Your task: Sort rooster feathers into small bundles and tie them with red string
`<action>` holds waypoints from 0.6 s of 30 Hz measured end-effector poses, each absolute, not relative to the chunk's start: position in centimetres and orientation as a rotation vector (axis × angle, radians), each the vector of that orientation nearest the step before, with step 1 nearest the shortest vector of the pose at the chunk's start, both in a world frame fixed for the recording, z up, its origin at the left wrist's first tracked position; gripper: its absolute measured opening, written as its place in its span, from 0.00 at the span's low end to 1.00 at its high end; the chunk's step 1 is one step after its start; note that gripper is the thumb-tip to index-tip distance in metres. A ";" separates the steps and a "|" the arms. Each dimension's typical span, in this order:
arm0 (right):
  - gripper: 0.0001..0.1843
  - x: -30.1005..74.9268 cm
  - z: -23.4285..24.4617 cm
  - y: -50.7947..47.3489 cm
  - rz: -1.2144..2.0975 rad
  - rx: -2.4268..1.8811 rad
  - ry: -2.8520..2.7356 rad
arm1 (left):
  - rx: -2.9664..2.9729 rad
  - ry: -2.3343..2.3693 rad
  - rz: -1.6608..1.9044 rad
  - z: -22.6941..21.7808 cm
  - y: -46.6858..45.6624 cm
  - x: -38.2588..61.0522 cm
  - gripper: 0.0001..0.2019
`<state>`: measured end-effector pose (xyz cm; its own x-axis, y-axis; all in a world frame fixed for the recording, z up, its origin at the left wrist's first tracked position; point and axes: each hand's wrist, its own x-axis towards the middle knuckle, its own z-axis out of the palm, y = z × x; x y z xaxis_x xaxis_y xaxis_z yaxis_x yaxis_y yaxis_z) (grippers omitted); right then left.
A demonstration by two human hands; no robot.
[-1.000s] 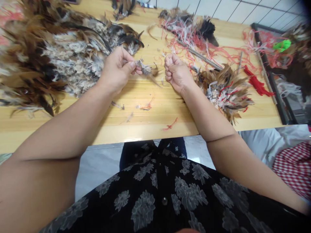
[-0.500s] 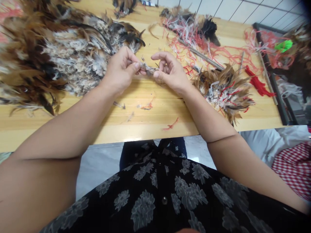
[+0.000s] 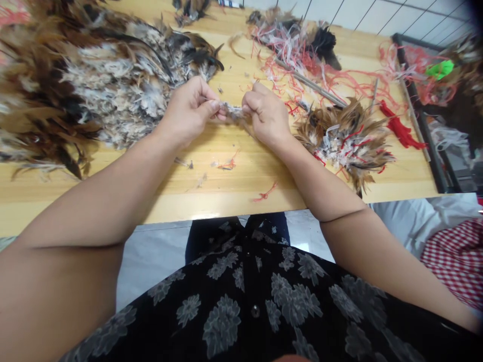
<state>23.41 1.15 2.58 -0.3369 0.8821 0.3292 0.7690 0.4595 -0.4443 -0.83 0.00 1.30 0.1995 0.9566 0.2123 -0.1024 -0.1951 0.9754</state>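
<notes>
Between my two hands, just above the wooden table [image 3: 226, 196], stretches a small greyish feather [image 3: 234, 109]. My left hand [image 3: 192, 108] pinches one end of it between thumb and fingers. The other end is gripped by my right hand [image 3: 267, 111], its fingers curled into a fist. Left of my left hand lies a large heap of brown and black feathers [image 3: 124, 85] with pale fluffy bases. By my right forearm rests a smaller bunch of brown feathers [image 3: 347, 136] with red ties on it.
Pink and white strings [image 3: 279, 42] tangle at the back, beside thin rods [image 3: 313, 88]. A red bundle [image 3: 402, 125] lies at the right, near a black-framed tray [image 3: 433, 151] with a bright green piece [image 3: 439, 69]. Red string scraps [image 3: 265, 193] lie near the front edge.
My right hand's fingers, partly spread before, have closed into a fist on the feather's end. My left hand keeps its pinch and has shifted slightly right.
</notes>
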 end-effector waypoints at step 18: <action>0.20 24.1 0.6 2.6 0.504 -1.136 -2.204 | 0.974 0.886 0.893 3.8 -0.7 -0.4 0.17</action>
